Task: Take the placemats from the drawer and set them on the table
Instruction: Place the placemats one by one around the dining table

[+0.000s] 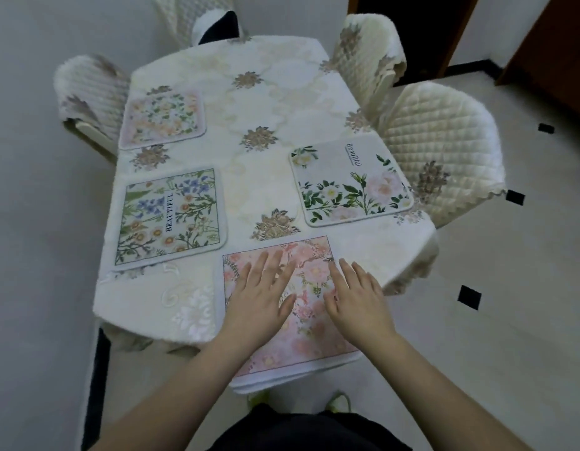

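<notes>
1. Pink flowers all over the placemat we're working on, the pink placemat, and it's right under our fingers at the near edge of the table, its near end hanging a bit past the tablecloth edge.
2. Our left hand lies flat on it with the fingers spread wide and straight, holding nothing, just pressing down.
3. Our right hand does the same, fingers straight and fairly close together, palm down over the mat's right edge; its fingertips reach roughly to the mat's far right corner.
4. Just beyond and to the left of our left fingertips sits the blue-flower placemat with "BEAUTIFUL" printed on it, close to the pink one but not touching.
5. Farther out past that one, well away from our fingers, is the pale floral placemat.
6. Ahead and to the right of our right fingertips lies the white-rose placemat, near the table's right edge.
7. Quilted chair covers ring the table, well beyond our fingers.
</notes>
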A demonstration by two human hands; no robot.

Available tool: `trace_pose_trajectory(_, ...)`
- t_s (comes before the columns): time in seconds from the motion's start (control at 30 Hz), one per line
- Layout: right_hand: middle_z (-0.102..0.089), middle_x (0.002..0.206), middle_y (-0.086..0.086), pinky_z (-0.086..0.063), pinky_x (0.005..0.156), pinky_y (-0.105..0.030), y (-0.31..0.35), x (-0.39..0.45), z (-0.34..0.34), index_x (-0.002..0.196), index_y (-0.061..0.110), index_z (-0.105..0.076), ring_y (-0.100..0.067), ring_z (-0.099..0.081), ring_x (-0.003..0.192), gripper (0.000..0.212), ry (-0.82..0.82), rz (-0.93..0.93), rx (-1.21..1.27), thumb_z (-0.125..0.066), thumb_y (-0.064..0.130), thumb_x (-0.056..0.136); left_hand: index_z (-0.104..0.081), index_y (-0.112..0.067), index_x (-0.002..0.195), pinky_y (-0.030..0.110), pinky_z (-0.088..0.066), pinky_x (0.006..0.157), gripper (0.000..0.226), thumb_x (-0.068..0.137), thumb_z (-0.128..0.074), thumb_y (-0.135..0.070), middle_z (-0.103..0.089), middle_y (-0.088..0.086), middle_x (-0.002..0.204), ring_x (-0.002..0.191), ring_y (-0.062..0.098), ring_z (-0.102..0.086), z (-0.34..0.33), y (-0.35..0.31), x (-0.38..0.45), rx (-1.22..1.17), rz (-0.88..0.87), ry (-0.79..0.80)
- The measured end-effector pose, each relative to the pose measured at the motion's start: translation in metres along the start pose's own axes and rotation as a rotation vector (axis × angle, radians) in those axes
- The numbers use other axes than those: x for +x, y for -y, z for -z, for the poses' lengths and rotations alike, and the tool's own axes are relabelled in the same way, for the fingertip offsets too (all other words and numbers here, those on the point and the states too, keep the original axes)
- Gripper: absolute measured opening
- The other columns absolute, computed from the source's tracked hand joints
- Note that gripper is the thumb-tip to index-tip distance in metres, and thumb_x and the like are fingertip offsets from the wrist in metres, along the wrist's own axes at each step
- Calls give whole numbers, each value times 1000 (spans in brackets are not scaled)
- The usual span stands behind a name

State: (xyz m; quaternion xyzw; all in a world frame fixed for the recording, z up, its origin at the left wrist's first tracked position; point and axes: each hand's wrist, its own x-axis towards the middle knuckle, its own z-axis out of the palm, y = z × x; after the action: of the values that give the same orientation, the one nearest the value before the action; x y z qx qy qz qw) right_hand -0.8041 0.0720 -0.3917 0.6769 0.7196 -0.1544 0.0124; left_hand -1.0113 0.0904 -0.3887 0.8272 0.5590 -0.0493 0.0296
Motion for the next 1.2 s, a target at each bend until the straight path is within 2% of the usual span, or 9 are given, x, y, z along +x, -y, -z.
trace_pose_trajectory(0.1, -14, 163, -3, -11, 120, -43, 6, 4, -7, 155, 22, -15, -24, -12, 149, 72, 67, 76, -26, -6, 47, 88, -44, -23, 149, 48, -14, 116, 60, 97, -33, -50, -41, 9, 156, 143, 33, -39, -11, 2, -12, -20, 77, 32)
trace_pose_trajectory(0.2, -18, 162, -4, -13, 119, -44, 14, 7, -21, 155, 22, -19, -25, -15, 149, 72, 114, 111, -54, -7, 48, 89, -46, -24, 148, 51, -30, 116, 60, 96, -33, -50, -43, 9, 154, 140, 34, -44, -26, 4, -24, -57, 126, 82)
trace_pose_trajectory(0.37, -53, 142, -11, -42, 103, -49, 31, 11, -37, 136, 16, -55, -33, -53, 128, 62, 99, 114, -54, -31, 47, 89, -52, -23, 144, 52, -45, 104, 60, 92, -36, -49, -48, 10, 151, 136, 32, -49, -34, 10, -37, -96, 133, 117)
trace_pose_trajectory(0.57, -21, 161, -7, -14, 120, -48, 43, 11, -47, 154, 20, -24, -30, -18, 148, 61, 113, 124, -89, -31, 42, 97, -58, -22, 139, 50, -48, 99, 62, 89, -36, -52, -55, 10, 144, 129, 32, -56, -55, 41, -51, -112, 137, 187)
trace_pose_trajectory(0.63, -21, 161, -8, -15, 119, -49, 44, 12, -51, 153, 19, -25, -30, -18, 148, 63, 95, 104, -94, -31, 44, 96, -50, -24, 145, 51, -43, 105, 66, 89, -31, -52, -48, 10, 151, 136, 33, -50, -61, 51, -53, -134, 142, 168)
trace_pose_trajectory(0.8, -29, 158, -12, -19, 118, -47, 42, 10, -60, 150, 16, -33, -33, -26, 145, 69, 104, 31, -125, -20, 49, 91, -6, -31, 159, 45, -5, 122, 86, 79, 6, -58, 0, 5, 168, 154, 28, -1, -68, 61, -56, -189, 109, 235)
trace_pose_trajectory(0.9, -35, 155, -12, -24, 115, -46, 36, 6, -64, 146, 19, -40, -34, -30, 143, 65, 113, 8, -110, -27, 47, 90, -16, -27, 159, 48, -11, 122, 86, 80, 2, -57, -8, 7, 167, 153, 31, -10, -70, 63, -58, -165, 122, 271)
trace_pose_trajectory(1.07, -39, 152, -14, -30, 111, -50, 19, 7, -68, 143, 20, -44, -37, -34, 141, 60, 118, 34, -134, -47, 40, 87, -62, -20, 135, 52, -47, 101, 64, 84, -34, -48, -55, 14, 143, 130, 34, -56, -75, 57, -58, -115, 125, 297)
trace_pose_trajectory(1.2, -32, 156, -12, -25, 115, -49, -2, 8, -66, 149, 24, -36, -34, -28, 144, 62, 132, 52, -134, -35, 47, 91, -47, -24, 147, 50, -37, 111, 71, 86, -24, -51, -40, 13, 156, 142, 33, -40, -81, 51, -58, -152, 162, 318)
